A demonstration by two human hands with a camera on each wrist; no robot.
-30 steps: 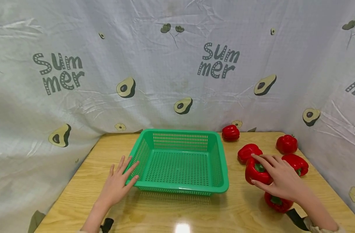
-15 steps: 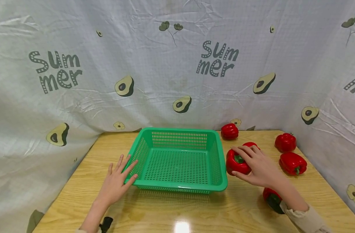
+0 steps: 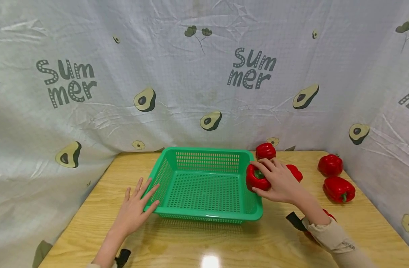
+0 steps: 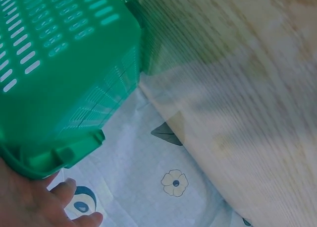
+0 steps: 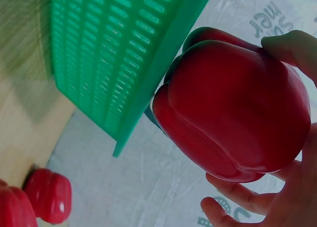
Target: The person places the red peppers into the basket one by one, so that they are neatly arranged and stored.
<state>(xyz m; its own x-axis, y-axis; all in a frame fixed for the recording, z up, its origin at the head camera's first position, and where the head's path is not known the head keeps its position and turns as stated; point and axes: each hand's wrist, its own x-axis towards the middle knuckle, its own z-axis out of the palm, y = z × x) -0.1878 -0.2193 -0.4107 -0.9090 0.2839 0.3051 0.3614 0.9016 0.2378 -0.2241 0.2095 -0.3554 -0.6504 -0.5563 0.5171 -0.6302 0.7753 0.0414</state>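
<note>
A green slotted plastic basket [image 3: 204,215] stands on the wooden table. My left hand [image 3: 134,210] rests with spread, straight fingers on its near left corner; in the left wrist view the fingers [image 4: 64,192] show beside the rim. My right hand [image 3: 279,180] grips a red bell pepper [image 3: 256,180] at the basket's right rim, thumb on one side and fingers on the other. In the right wrist view this pepper [image 5: 233,108] appears large, next to the basket's outer wall [image 5: 99,48]. The inside of the basket shows only its bare slotted floor.
More red bell peppers lie to the right: one behind the basket's corner [image 3: 266,151], one partly behind my right hand [image 3: 294,172], two near the right edge, with one pepper [image 3: 339,189] nearest. Another is mostly hidden under my right forearm. A printed cloth [image 3: 177,74] hangs behind.
My right hand has carried the bell pepper leftward from the right side of the table to the basket's right rim. My left hand has stayed at the basket's corner.
</note>
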